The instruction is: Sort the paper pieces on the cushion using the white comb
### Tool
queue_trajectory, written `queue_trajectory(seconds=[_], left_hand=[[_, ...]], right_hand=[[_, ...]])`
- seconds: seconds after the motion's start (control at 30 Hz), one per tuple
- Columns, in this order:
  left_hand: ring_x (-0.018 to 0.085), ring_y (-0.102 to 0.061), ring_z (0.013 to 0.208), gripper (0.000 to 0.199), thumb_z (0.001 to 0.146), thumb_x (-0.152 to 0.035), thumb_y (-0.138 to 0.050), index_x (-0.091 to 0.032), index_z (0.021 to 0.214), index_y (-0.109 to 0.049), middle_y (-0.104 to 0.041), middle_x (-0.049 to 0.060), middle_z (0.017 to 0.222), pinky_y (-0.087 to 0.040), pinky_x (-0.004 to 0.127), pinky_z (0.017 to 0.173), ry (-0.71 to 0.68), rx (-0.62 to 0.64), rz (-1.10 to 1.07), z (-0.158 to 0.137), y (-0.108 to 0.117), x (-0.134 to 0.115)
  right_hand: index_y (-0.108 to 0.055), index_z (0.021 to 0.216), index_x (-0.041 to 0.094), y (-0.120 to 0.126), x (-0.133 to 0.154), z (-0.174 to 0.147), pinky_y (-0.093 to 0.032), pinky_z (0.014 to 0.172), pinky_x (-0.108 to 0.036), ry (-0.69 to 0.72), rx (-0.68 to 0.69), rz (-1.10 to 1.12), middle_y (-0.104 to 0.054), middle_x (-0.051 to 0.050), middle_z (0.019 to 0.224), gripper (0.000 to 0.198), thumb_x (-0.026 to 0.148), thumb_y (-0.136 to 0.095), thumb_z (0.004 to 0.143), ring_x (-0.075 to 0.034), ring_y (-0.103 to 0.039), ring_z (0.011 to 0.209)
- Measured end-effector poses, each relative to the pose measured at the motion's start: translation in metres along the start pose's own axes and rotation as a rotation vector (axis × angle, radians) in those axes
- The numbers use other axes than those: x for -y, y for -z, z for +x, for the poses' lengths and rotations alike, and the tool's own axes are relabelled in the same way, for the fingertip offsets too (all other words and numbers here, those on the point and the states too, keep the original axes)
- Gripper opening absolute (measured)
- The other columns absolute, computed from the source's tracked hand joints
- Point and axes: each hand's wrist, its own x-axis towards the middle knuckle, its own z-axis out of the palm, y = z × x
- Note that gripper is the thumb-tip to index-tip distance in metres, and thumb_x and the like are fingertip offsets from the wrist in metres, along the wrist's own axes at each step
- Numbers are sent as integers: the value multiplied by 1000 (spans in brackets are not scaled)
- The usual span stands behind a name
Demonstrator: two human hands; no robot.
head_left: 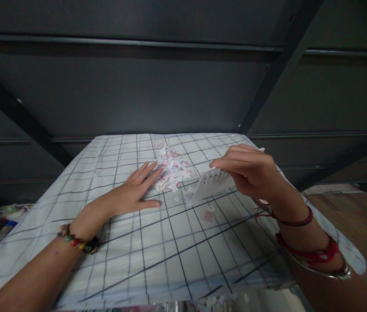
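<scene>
My left hand [138,188] lies on the checked cloth with its fingers stretched out, the fingertips at the left side of a heap of small paper scraps [172,167]. The scraps are mostly white, some with pink or red marks. In my right hand [250,167] is a flat white plastic piece with a row of slots [211,184], tilted on edge, its lower side close to the cloth right of the heap. Its far end is hidden by my fingers. A few loose scraps [209,212] lie just in front of it.
The white cloth with dark grid lines [157,242] covers a table. Dark panels with metal bars [144,91] stand behind it. At the bottom edge, a blurred container [222,303] seems to hold more scraps. Wooden floor [359,225] shows at right, and clutter [11,214] at left.
</scene>
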Motion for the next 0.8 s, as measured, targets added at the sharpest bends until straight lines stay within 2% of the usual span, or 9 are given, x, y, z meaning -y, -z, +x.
queue_trajectory(seconds=[0.1,0.27,0.5,0.67,0.8], left_hand=[[37,6,140,89,87,-75,-31,-22,151,0,6,11,157,-13,52,111,11,10,7,0,1,-1],[38,6,140,89,87,-75,-32,-21,151,-1,6,11,157,-13,53,111,-2,4,-5,0,1,-2],[38,5,140,91,87,-76,-30,-16,151,-6,5,15,156,-12,52,111,2,-3,10,-1,-2,0],[38,3,140,87,89,-72,-33,-18,151,-5,1,14,156,-15,53,111,-17,-38,35,-2,-3,1],[38,3,140,87,88,-73,-32,-18,151,-6,3,14,156,-15,54,111,-16,-32,32,-2,-3,1]], right_hand=[[-60,90,21,1,0,0,-40,62,-28,-9,1,57,-55,2,64,40,-3,-39,65,-13,-51,62],[-60,89,22,-2,-1,-2,-40,65,-30,-33,-19,-78,-58,2,68,40,-3,-38,66,-15,-52,66],[-59,85,20,5,-4,-4,-40,61,-28,-10,13,-87,-54,2,62,37,-3,-39,64,-13,-51,61],[-59,89,19,6,-6,-5,-42,64,-29,-7,-1,-133,-60,0,68,36,-2,-40,67,-14,-54,65],[-60,87,20,7,-8,-7,-42,62,-28,-15,43,-150,-56,2,63,38,-3,-39,66,-14,-52,62]])
